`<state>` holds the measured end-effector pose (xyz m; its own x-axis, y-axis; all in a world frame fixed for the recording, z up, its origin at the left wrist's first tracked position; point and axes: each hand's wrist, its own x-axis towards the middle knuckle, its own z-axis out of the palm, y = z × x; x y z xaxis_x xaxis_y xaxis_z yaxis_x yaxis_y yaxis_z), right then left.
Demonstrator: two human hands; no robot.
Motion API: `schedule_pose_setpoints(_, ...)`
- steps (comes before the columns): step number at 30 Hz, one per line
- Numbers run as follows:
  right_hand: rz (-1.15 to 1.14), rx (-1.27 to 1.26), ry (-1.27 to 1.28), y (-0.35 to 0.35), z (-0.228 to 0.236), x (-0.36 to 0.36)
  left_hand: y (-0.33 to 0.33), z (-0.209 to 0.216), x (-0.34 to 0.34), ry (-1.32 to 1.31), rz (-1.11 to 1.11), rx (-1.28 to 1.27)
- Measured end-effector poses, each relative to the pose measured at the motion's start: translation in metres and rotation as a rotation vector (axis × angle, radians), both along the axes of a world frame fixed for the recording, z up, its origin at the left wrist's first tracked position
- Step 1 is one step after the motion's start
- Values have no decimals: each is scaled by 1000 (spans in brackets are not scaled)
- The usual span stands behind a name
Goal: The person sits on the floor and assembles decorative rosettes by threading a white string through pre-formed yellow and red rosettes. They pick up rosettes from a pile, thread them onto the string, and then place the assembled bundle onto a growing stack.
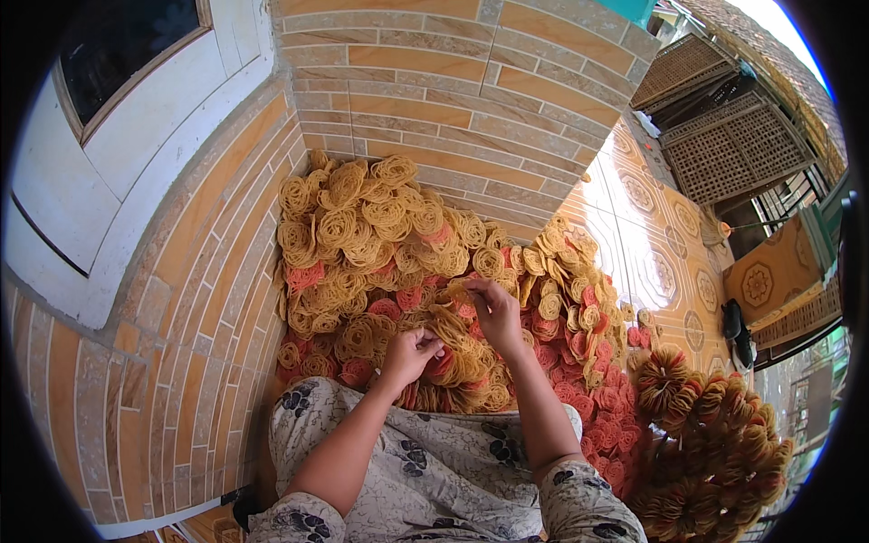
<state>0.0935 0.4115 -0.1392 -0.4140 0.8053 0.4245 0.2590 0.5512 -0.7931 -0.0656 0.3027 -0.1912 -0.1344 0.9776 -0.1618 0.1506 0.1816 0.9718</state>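
My left hand (412, 357) is closed in a pinch beside a fanned bunch of yellow lacy crackers (451, 324). What sits between its fingertips is too small to tell. Slightly higher and to the right, my right hand (497, 312) pinches a thin yellow lacy cracker (459, 295) by its edge. Both hands are over a large heap of coiled, net-like yellow crackers (362, 213) in front of my lap. Pink crackers (605, 412) of the same shape are mixed in and lie thicker on the right.
Tiled walls (407, 72) close in the heap at the back and left, below a white door (118, 154). Bundled rings of crackers (697, 443) are at lower right. Beyond lie a glossy tiled floor (647, 226), woven racks (738, 145) and dark sandals (737, 333).
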Motion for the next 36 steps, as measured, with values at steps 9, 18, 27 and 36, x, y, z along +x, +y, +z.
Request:
schedule_pose_setpoints(9, 124, 94, -25, -2, 9, 2, 0, -4, 0, -35, 40, -12)
schedule_pose_setpoints(18, -640, 347, -530, 56, -38, 2, 0, -8, 1, -12, 48, 51)
schedule_pose_setpoints(27, -116, -432, 150, 23, -25, 21, 1, -6, 1, 5, 37, 54)
schedule_pose_setpoints(36, -200, -257, -178, 12, -13, 33, -2, -12, -3, -62, 53, 89)
